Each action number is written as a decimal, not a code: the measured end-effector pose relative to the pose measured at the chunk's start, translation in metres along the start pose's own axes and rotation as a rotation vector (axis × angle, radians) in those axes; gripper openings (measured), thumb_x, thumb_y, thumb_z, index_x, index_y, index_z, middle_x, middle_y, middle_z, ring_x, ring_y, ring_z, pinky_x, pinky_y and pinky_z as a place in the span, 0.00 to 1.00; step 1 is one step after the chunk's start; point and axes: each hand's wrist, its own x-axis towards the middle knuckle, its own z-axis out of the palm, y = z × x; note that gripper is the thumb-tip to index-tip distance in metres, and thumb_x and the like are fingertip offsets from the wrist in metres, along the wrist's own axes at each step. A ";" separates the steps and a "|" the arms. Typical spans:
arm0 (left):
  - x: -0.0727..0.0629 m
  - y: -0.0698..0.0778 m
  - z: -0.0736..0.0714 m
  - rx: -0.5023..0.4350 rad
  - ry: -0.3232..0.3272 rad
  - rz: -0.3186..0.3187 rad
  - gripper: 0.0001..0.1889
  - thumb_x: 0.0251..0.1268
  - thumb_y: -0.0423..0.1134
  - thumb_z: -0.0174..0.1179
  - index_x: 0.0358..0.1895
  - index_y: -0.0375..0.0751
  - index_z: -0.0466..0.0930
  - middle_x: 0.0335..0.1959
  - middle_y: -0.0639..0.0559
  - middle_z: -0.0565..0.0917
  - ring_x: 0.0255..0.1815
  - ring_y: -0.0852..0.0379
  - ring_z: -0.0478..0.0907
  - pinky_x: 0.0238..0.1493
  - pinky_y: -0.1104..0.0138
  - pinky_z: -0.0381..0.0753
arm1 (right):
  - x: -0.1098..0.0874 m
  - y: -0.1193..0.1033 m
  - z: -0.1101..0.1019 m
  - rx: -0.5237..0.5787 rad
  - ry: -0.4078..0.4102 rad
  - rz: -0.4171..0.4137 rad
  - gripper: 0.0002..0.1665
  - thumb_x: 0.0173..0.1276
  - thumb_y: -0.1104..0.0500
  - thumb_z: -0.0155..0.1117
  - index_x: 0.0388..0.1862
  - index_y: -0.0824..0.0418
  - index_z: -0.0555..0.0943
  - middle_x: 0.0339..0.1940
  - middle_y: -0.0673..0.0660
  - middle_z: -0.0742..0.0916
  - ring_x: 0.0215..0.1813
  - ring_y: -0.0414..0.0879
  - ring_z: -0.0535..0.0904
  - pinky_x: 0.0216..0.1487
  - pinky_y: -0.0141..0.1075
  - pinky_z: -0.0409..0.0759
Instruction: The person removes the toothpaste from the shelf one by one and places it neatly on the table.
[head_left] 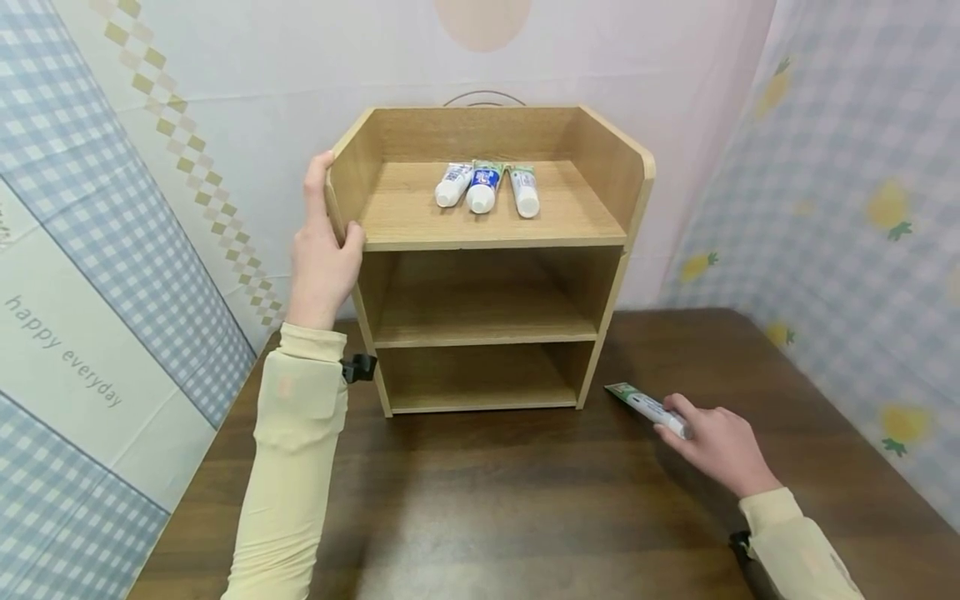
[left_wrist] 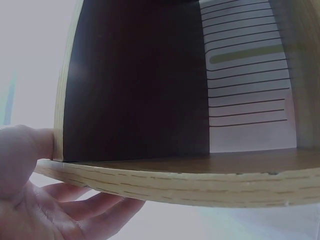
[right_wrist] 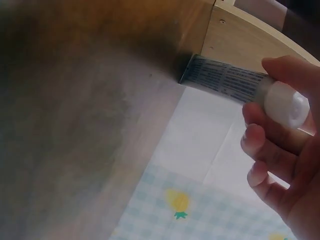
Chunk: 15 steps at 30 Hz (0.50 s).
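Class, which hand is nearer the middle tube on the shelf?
Left: the left hand holds the shelf, left of the middle tube; the right hand is farther off, lower and to its right.

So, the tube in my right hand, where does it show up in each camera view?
Head: tube at lower right, held in the right hand.
Left wrist: not in it.
Right wrist: tube at upper right, cap toward the right edge.
Shared landmark: the wooden shelf, central in the head view, partly visible in both wrist views.
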 end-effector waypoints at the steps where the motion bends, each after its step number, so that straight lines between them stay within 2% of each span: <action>1: 0.000 0.000 0.000 0.000 0.001 0.000 0.39 0.63 0.34 0.47 0.70 0.81 0.47 0.58 0.30 0.75 0.43 0.37 0.76 0.46 0.48 0.75 | 0.002 0.001 0.000 0.001 -0.014 -0.004 0.20 0.53 0.53 0.73 0.43 0.53 0.77 0.07 0.40 0.71 0.13 0.34 0.57 0.18 0.32 0.58; 7: -0.001 -0.001 0.001 -0.003 0.003 0.001 0.40 0.64 0.34 0.47 0.70 0.81 0.47 0.60 0.31 0.75 0.44 0.37 0.76 0.46 0.48 0.75 | 0.018 0.003 0.004 0.022 -0.143 -0.011 0.20 0.55 0.52 0.71 0.44 0.55 0.75 0.13 0.46 0.77 0.15 0.36 0.64 0.17 0.34 0.62; 12: -0.001 -0.002 0.000 0.015 -0.001 0.003 0.39 0.64 0.34 0.47 0.71 0.80 0.46 0.60 0.31 0.75 0.43 0.36 0.76 0.46 0.47 0.75 | 0.030 0.004 0.018 0.048 -0.281 -0.002 0.23 0.58 0.50 0.68 0.46 0.58 0.72 0.17 0.48 0.78 0.17 0.39 0.67 0.18 0.37 0.65; 15: -0.001 -0.002 -0.001 0.018 -0.010 0.002 0.39 0.64 0.34 0.47 0.71 0.79 0.45 0.61 0.30 0.74 0.44 0.35 0.76 0.47 0.47 0.75 | 0.036 0.004 0.025 0.060 -0.325 0.018 0.25 0.58 0.49 0.68 0.47 0.60 0.71 0.18 0.49 0.78 0.18 0.40 0.69 0.18 0.38 0.66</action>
